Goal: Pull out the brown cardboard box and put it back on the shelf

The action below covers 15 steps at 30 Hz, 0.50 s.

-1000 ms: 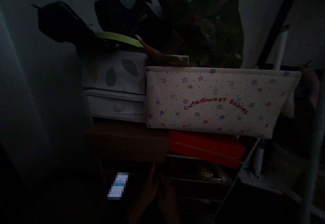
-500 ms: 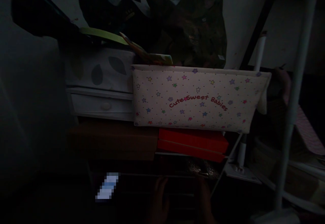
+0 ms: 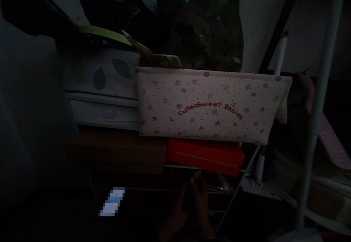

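Observation:
The room is very dark. My left hand and my right hand rise close together at the bottom centre, in front of a dim shelf under a red box. Their fingers point up and nearly touch. Something dark may lie between them, but I cannot make it out. Above the red box sits a long white fabric bin printed with stars and the words "Cute Sweet Babies".
A brown cardboard box lies left of the red one, under a white drawer unit and a leaf-printed box. Dark bags pile on top. White rack poles stand at the right. A bright blurred patch shows lower left.
The view has shifted a little to the right. My two hands, apart half a second ago, have come together and risen toward the shelf under the red box.

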{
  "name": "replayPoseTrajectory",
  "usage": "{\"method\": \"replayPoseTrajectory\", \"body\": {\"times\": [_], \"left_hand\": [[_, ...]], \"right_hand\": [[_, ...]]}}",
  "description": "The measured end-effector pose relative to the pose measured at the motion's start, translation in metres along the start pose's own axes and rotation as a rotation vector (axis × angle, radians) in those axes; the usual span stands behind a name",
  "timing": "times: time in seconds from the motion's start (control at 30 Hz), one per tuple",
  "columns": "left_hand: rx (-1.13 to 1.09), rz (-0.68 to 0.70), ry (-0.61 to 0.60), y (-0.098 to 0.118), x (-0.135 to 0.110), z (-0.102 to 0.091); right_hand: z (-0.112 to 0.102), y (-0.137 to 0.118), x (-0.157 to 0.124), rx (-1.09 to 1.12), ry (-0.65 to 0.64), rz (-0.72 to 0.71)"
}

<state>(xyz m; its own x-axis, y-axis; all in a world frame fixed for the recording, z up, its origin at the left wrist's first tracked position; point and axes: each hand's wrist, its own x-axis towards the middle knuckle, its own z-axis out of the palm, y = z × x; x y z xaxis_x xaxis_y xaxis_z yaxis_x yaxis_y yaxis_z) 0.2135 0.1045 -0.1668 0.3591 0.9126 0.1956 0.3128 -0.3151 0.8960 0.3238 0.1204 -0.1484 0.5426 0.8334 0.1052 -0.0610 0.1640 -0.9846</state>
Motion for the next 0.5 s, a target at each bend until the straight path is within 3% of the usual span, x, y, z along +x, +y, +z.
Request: {"method": "replayPoseTrajectory", "body": {"times": [0.2, 0.4, 0.5], "left_hand": [[-0.076, -0.042, 0.024, -0.014, -0.001, -0.004], [-0.114, -0.021, 0.049, -0.012, -0.002, -0.012], [-0.103, 0.004, 0.048, -0.011, -0.005, -0.014]], "right_hand": [[0.023, 0.002, -0.006, -0.059, -0.117, -0.063], [0.033, 0.003, -0.010, -0.044, -0.207, -0.021], [0.026, 0.003, -0.009, -0.082, -0.124, -0.063]]}}
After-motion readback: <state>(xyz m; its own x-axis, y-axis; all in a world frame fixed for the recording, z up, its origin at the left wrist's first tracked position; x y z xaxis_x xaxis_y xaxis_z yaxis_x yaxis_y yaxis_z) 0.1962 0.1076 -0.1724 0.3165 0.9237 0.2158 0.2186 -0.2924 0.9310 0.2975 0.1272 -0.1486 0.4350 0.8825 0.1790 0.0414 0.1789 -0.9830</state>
